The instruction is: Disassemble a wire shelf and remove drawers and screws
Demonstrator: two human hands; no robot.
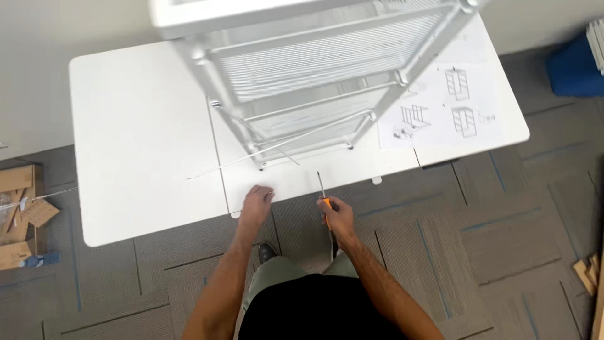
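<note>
Mesh drawers are sitting stacked inside one white metal frame unit (314,75), which is standing on the white table (138,138); the drawers are showing nothing inside them through the wire mesh, though the upper part of the unit is blurred and running out of view, so I cannot count them surely. One cardboard box (19,214) is lying open on the carpet at the left edge, holding brown cardboard pieces and some clear wrapping.

The left hand (257,203) is resting palm down on the near edge of the table, its fingers (265,192) lying loosely spread and flat, gripping nothing. It is just beside the foot of the frame unit, but apart from it. The right hand (338,215) is closing around the orange handle of one screwdriver (322,192), whose dark shaft is pointing up and away over the table edge towards the base of the unit, without touching it.

One thin metal rod (251,158) is lying slantwise across the table, running from the left of the unit under its lower corner. One sheet of instructions (440,107) with line drawings is lying flat to the right of the unit. One dark shoe (267,252) is showing on the carpet below the left wrist.
</note>
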